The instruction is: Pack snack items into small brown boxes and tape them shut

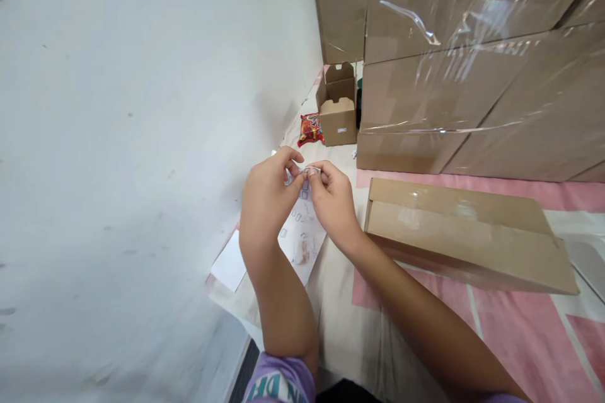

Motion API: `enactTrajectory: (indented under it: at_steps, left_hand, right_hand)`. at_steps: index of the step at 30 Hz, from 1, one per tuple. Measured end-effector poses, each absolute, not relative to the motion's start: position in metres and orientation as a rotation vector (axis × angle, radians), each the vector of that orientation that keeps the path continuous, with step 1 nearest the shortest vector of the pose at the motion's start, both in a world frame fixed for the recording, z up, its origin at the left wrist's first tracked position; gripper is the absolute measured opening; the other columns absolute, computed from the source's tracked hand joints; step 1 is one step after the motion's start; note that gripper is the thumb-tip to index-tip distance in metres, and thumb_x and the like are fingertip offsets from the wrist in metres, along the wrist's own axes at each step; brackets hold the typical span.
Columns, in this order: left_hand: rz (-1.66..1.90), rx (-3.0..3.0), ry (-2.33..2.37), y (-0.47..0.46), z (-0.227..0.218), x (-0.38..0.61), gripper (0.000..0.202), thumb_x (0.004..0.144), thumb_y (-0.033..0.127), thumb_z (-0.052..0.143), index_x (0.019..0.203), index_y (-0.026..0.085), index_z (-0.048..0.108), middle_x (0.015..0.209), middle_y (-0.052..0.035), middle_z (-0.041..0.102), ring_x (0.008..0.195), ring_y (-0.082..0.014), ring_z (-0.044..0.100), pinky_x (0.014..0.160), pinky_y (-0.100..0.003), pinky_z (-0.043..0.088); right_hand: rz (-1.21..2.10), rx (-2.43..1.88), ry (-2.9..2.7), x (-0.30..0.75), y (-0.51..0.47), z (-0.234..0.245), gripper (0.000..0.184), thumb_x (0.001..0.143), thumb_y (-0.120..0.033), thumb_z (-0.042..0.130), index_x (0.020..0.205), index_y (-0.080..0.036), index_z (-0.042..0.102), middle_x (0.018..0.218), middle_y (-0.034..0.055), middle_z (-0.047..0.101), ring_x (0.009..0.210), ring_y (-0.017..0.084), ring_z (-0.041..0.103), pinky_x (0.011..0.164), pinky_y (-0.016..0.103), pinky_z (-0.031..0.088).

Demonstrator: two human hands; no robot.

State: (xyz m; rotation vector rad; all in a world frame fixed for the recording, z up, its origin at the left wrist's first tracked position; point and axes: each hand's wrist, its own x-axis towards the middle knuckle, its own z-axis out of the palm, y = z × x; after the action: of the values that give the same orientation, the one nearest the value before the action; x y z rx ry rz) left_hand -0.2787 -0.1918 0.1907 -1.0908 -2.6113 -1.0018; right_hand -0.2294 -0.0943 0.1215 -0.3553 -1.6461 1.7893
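Observation:
A white sheet of paper (pixel 296 220) with small outlined shapes and a brownish patch extends below my hands; I cannot tell whether it is one sheet or two overlapping. My left hand (pixel 270 189) pinches its top edge between thumb and forefinger, the other fingers loosely curled. Close beside it, my right hand (pixel 333 195) grips the same edge, its thumb lying on the front. The fingertips nearly meet, and they hide part of the upper edge. Another blank white piece of paper (pixel 230 264) lies to the left, partly behind my left forearm.
A long closed cardboard box (pixel 454 227) lies right of my right hand. Behind it rise stacked, plastic-wrapped cartons (pixel 449 94). A small open box (pixel 338 123) and a red snack packet (pixel 311 130) stand beyond my hands. A white wall (pixel 118 138) borders the left side.

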Motion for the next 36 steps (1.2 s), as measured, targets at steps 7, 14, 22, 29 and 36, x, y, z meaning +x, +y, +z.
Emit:
enactTrajectory:
  at_steps: [7, 14, 22, 29, 36]
  left_hand:
    - [-1.127, -1.221, -2.453, -0.203, 0.204, -0.269, 0.012, 0.091, 0.020, 0.058, 0.100, 0.025, 0.063, 0.087, 0.0013, 0.064, 0.086, -0.0158, 0.061, 0.078, -0.028, 0.049]
    - [-1.184, -1.132, -2.518, -0.206, 0.204, -0.271, 0.011, 0.097, 0.026, 0.054, 0.104, 0.026, 0.062, 0.100, -0.0007, 0.070, 0.096, -0.0173, 0.067, 0.080, -0.028, 0.052]
    - [-1.186, -1.053, -2.416, -0.192, 0.213, -0.248, 0.015, 0.101, 0.037, 0.054, 0.109, 0.029, 0.064, 0.106, 0.0000, 0.070, 0.102, -0.0211, 0.065, 0.084, -0.034, 0.051]
    - [-0.881, -1.442, -2.763, -0.108, 0.165, -0.183, 0.050, 0.100, 0.061, 0.045, 0.132, 0.026, 0.058, 0.139, -0.0096, 0.061, 0.130, -0.0338, 0.055, 0.107, -0.053, 0.046]
    - [-0.633, -1.910, -2.342, -0.044, 0.117, -0.189, 0.050, 0.101, 0.056, 0.046, 0.141, 0.028, 0.057, 0.151, -0.0061, 0.055, 0.147, -0.0300, 0.042, 0.123, -0.053, 0.033]
  right_hand:
    - [1.652, -0.399, -1.840, -0.240, -0.101, 0.097, 0.024, 0.095, -0.029, 0.049, 0.110, -0.023, 0.067, 0.100, 0.0060, 0.071, 0.090, 0.021, 0.063, 0.080, 0.034, 0.049]
    - [1.779, -0.100, -1.603, -0.230, -0.108, 0.121, 0.025, 0.100, -0.041, 0.049, 0.100, -0.022, 0.064, 0.096, 0.0035, 0.070, 0.089, 0.017, 0.067, 0.078, 0.030, 0.052]
    - [1.147, 0.025, -1.945, -0.127, -0.080, 0.161, 0.018, 0.103, -0.021, 0.044, 0.100, -0.023, 0.062, 0.101, 0.0050, 0.071, 0.094, 0.017, 0.067, 0.083, 0.031, 0.053]
    - [0.614, -0.615, -1.898, 0.037, 0.048, 0.119, 0.017, 0.098, -0.020, 0.050, 0.091, -0.023, 0.065, 0.084, 0.0031, 0.072, 0.073, 0.018, 0.066, 0.071, 0.032, 0.051]
    - [0.915, -0.404, -2.210, 0.081, 0.102, 0.062, 0.018, 0.101, -0.023, 0.048, 0.099, -0.020, 0.066, 0.087, 0.0019, 0.074, 0.071, 0.014, 0.066, 0.066, 0.025, 0.046]
